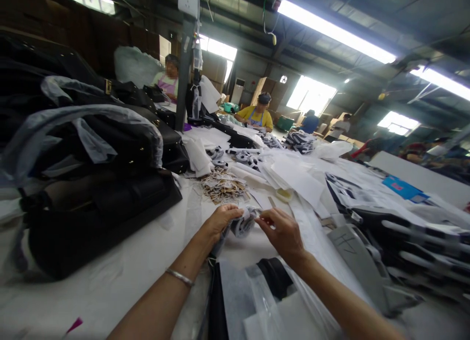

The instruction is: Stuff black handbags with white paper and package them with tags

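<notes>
In the middle of the head view, my left hand (220,222) is closed on a rolled-up strap (243,223) wrapped in clear plastic. My right hand (282,228) is at the roll's right side with thumb and forefinger pinched together. Whatever is in that pinch is too small to make out. Below my hands lies a black bag (218,301) with white paper (237,293) and clear film over it. A heap of tags with strings (222,184) lies just beyond my hands.
Black handbags (106,217) with wrapped handles are piled at the left. White paper sheets (293,176) and wrapped straps spread across the table. More wrapped black pieces (422,252) and a blue packet (405,189) lie at the right. Co-workers (259,115) sit beyond a metal post (182,70).
</notes>
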Action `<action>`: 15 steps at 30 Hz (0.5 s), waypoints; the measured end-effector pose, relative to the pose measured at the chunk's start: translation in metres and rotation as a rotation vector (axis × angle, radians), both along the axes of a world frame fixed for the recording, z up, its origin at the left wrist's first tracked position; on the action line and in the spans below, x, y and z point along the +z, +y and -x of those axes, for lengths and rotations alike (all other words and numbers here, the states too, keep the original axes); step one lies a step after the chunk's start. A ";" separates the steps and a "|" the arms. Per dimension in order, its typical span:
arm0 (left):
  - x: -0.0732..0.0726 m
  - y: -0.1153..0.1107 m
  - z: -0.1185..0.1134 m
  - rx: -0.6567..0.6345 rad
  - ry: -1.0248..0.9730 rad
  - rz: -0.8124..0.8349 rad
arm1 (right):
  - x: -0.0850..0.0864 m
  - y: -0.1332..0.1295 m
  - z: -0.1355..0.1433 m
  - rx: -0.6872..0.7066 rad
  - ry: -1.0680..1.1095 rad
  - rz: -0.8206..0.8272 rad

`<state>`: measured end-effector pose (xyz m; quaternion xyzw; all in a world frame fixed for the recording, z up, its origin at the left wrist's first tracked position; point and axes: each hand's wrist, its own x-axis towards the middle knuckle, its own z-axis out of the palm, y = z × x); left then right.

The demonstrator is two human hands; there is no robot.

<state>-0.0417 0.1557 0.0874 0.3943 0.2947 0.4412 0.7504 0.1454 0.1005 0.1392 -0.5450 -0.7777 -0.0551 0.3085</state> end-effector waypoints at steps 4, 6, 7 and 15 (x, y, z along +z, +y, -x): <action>-0.002 0.001 0.001 -0.013 -0.014 -0.023 | 0.013 0.001 0.009 0.225 -0.304 -0.134; -0.004 0.002 0.001 -0.003 -0.010 -0.041 | 0.010 0.006 0.013 0.242 -0.398 -0.112; -0.006 0.003 0.000 0.005 -0.001 -0.050 | 0.009 0.009 0.015 0.233 -0.432 -0.095; -0.015 0.006 -0.007 0.007 0.152 -0.154 | 0.022 0.039 0.032 0.139 -0.707 0.260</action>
